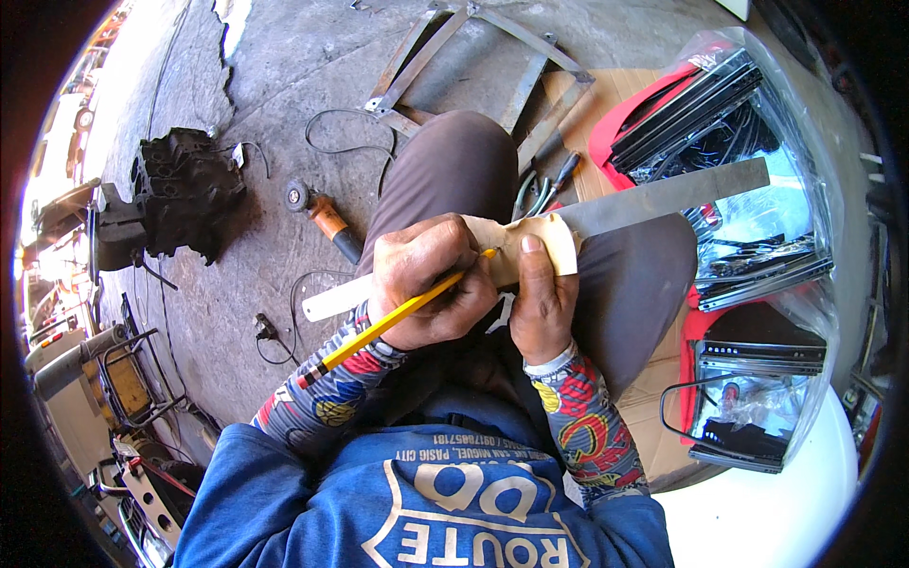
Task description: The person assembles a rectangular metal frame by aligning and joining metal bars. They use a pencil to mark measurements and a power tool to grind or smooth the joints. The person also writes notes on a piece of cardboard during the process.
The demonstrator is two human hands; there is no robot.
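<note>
A yellow pencil (pixel 409 309) is gripped in my closed left hand (pixel 428 275), its tip meeting a piece of cream paper or thin card (pixel 559 248). That piece is wrapped or laid over a long flat metal strip (pixel 677 197), which stretches across my lap and pokes out on both sides of my hands. With the thumb on top, my right hand (pixel 543 301) pinches the cream piece against the strip. Its other fingers are mostly hidden underneath. My bent knees lie just beyond and beneath the strip.
An orange angle grinder (pixel 331 223) lies on the concrete floor, left of my knee, near a dark engine block (pixel 185 189). Beyond stands a metal frame (pixel 445 43). Right: cardboard (pixel 615 99), a screwdriver (pixel 568 168), plastic-wrapped black metal rails (pixel 686 109), and a white rounded surface (pixel 767 516).
</note>
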